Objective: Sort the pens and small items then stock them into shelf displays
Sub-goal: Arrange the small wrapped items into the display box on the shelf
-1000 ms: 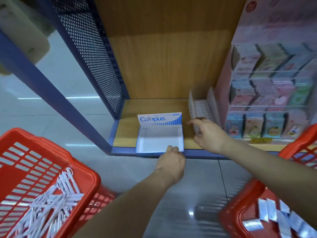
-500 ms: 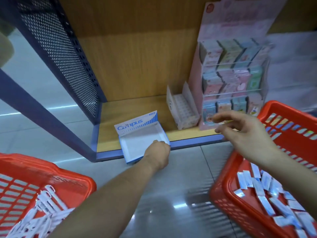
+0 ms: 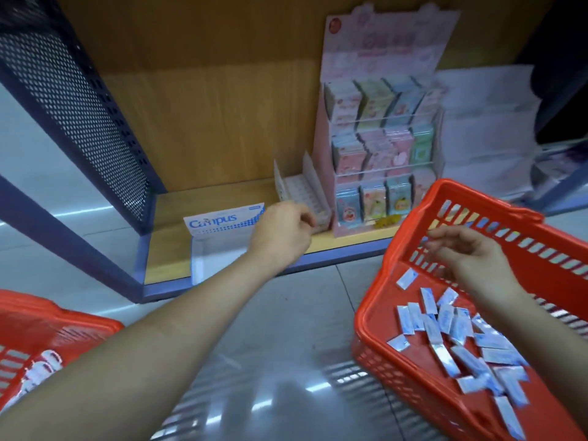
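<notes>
An empty blue-and-white Campus display box point(image 3: 219, 222) stands on the wooden bottom shelf point(image 3: 168, 237). My left hand point(image 3: 283, 230) hovers at its right rear corner with curled fingers, hiding that side of the box; whether it grips anything is unclear. My right hand point(image 3: 471, 256) is blurred and hangs with loosely curled fingers over the red basket on the right point(image 3: 366, 313), holding nothing I can see. Several small blue-and-white packets point(image 3: 445, 326) lie in that basket. A second red basket point(image 3: 47, 316) at the lower left holds white pens point(image 3: 38, 367).
A small white open display tray point(image 3: 302, 189) stands just right of the Campus box, beside a pink tiered display point(image 3: 378, 138) of small colourful packs. A perforated blue side panel point(image 3: 79, 106) bounds the shelf's left. White paper stacks point(image 3: 486, 132) lie further right. Glossy floor tiles run between the baskets.
The Campus box, which overhung the shelf's front edge, now sits back on the shelf. My left hand moved from its front to its right rear. My right hand dropped over the right basket.
</notes>
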